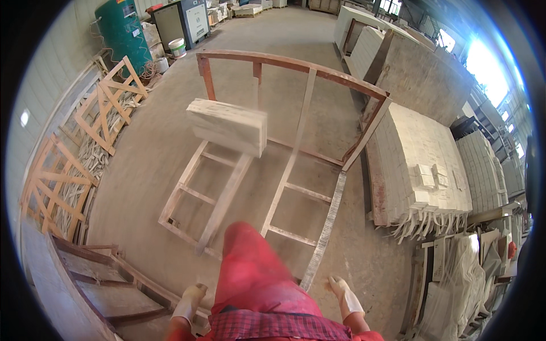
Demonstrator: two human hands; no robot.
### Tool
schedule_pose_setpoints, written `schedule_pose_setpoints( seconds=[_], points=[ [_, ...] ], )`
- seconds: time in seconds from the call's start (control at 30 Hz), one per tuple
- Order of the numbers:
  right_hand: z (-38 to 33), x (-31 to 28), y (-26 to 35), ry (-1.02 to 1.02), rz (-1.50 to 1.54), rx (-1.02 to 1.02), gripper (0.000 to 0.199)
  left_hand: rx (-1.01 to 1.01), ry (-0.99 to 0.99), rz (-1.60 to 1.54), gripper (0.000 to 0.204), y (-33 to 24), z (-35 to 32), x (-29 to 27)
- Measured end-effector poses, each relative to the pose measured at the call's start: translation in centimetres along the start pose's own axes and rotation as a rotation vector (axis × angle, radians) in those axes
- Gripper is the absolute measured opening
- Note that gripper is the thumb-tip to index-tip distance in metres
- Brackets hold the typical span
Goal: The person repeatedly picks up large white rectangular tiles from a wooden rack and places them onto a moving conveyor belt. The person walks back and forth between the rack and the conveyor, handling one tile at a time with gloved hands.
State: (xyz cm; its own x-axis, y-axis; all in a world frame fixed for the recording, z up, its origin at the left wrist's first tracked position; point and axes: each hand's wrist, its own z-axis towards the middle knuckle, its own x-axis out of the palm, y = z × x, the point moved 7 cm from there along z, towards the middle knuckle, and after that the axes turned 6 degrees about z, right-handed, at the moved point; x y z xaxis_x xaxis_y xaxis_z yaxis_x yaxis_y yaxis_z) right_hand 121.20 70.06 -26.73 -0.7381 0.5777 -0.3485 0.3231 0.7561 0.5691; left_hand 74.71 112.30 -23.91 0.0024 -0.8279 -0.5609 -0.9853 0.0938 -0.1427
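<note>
Both gloved hands, left hand (pixel 190 300) and right hand (pixel 344 295), hang low, fingers loose, empty, above wooden frame (pixel 227 193).

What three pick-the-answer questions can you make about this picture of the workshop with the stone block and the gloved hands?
1. Where is the pale stone block?
A. Over the wooden crate frame
B. Inside the green tank
C. In the left hand

2. What colour is the big tank at the far wall?
A. Red
B. Green
C. Yellow

3. What are the two gloved hands doing?
A. Gripping the block
B. Holding a hammer
C. Holding nothing

Answers:
1 A: the block shows above the wooden crate frame, blurred, away from both hands.
2 B: the tank is green.
3 C: the left hand and the right hand hang low beside the red trousers, each empty.
</note>
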Motion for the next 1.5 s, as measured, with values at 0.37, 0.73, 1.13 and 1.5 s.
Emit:
schedule_pose_setpoints(
  seconds=[0.37,0.73,1.13,1.5],
  points=[
    [-10.7,6.1,-10.6,-0.296,0.878,0.483,0.031,0.324,-0.276,0.321,0.042,-21.4,19.3,-25.8],
    [-10.9,11.4,13.5,-0.273,0.549,0.527,0.036,0.795,-0.797,0.335,0.058,-45.6,40.5,-44.3],
    [-8.9,15.2,24.5,-0.231,0.531,0.59,0.047,0.794,-1.052,0.55,0.058,-55.1,49.3,-49.5],
    [-2.4,16.0,33.1,-0.13,0.415,0.532,0.054,0.82,-1.216,0.499,0.051,-54.3,51.8,-48.3]
  ],
)
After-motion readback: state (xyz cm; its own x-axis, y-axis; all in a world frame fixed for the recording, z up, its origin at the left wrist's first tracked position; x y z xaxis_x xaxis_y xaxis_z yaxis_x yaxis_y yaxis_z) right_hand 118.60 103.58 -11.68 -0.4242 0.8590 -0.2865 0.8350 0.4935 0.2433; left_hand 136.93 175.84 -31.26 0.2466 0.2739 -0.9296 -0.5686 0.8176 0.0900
